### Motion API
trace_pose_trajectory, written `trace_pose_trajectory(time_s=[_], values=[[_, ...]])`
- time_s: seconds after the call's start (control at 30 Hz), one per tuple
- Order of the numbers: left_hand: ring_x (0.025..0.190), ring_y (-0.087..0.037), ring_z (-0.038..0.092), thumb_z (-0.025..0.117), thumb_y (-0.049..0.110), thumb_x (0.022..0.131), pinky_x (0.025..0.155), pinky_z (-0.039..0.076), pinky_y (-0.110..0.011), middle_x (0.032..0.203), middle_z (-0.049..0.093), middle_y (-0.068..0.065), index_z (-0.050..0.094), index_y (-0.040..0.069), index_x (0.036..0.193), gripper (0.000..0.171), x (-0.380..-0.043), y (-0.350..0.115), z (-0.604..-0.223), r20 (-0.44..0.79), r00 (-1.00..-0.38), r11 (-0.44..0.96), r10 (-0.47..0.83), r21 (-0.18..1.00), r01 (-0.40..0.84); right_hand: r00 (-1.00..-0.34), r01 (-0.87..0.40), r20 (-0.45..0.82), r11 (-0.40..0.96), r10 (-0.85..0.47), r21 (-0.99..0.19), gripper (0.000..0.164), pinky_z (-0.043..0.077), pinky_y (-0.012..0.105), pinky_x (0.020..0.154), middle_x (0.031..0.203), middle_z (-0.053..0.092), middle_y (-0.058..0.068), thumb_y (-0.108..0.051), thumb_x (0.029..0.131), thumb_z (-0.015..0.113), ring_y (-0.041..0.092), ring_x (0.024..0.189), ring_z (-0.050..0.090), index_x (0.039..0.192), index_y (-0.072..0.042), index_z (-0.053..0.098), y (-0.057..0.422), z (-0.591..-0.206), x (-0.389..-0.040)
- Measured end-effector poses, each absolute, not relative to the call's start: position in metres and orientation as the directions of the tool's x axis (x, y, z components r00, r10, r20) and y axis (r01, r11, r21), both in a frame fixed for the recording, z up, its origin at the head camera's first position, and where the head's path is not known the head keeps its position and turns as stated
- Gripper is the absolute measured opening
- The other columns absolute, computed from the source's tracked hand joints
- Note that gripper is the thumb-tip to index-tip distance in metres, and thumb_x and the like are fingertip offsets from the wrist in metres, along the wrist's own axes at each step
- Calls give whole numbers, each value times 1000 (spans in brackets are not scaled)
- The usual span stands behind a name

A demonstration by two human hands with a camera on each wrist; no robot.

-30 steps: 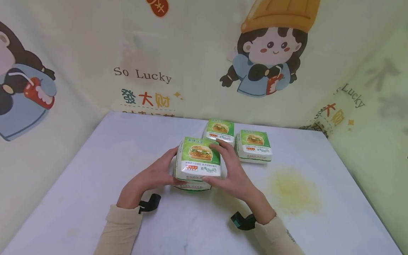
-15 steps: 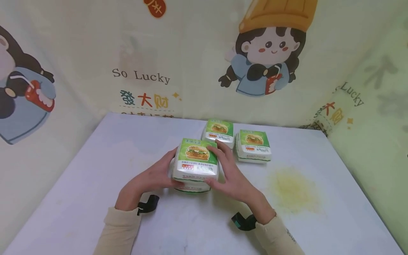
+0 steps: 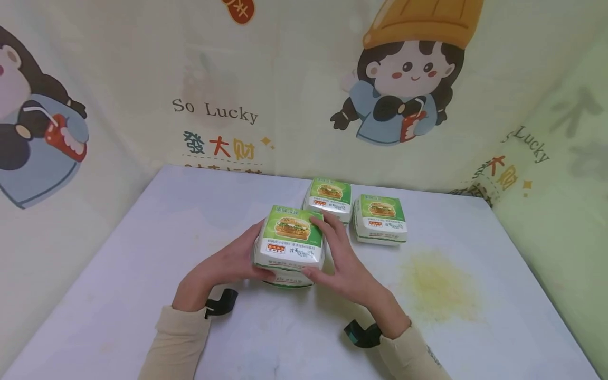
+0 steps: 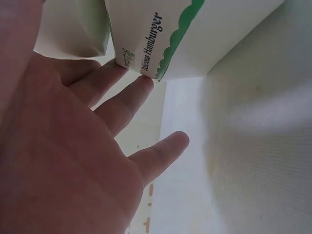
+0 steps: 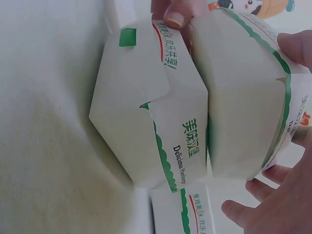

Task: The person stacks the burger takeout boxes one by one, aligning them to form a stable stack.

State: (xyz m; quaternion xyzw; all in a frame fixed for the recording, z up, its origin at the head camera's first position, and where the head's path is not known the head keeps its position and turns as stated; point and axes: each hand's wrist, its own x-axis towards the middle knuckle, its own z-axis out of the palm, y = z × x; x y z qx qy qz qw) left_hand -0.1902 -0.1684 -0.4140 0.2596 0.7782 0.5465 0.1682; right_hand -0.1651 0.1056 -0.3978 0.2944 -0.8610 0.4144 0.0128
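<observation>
Both hands hold a green and white hamburger box [image 3: 293,235] directly above a second, lower box [image 3: 287,278], whose front edge shows beneath it. My left hand [image 3: 233,261] grips from the left side, thumb at the front near the seam between the two boxes. In the left wrist view, its fingertips [image 4: 146,84] touch the lower box's printed side [image 4: 146,34]. On the right, my right hand [image 3: 349,269] has its thumb at the front and fingers over the far edge. The right wrist view shows the upper box [image 5: 243,92] against the lower box [image 5: 151,107].
Two more hamburger boxes stand behind on the white table [image 3: 119,295]: a back box [image 3: 328,200] and a right box [image 3: 380,219]. A yellow stain [image 3: 442,285] marks the table at right. A printed cloth [image 3: 294,105] hangs along the back edge.
The upper hamburger box has shifted slightly left over the lower one, with both hands keeping their hold. The two boxes behind have stayed in place; the head view has swung a little.
</observation>
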Motion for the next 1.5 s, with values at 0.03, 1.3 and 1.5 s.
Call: trace_pose_trajectory(time_s=[0.03,1.3,1.5], values=[[125,-15,51,91,23,70,109,40,-46,139,51,12,30,39,147,99,-191,-168,-414,25,-808,272,588,935,227,-826,-520,268,486,-496,-703,87,34,56,114,164,9,3,-40,86,74,18,149,14,155,-34,21,105,-397,-165],[142,-25,30,94,23,63,118,22,-63,155,30,1,5,29,159,131,-183,-175,-405,-63,-854,397,516,901,173,-818,-531,260,502,-513,-683,92,35,58,113,166,7,1,-40,83,77,20,152,12,156,-35,21,105,-394,-161],[147,-26,22,94,25,63,119,18,-64,160,22,0,1,26,160,134,-180,-177,-405,-97,-871,425,481,895,135,-814,-537,255,508,-522,-673,92,34,62,112,167,3,-4,-39,84,75,22,153,9,157,-37,18,107,-394,-163]])
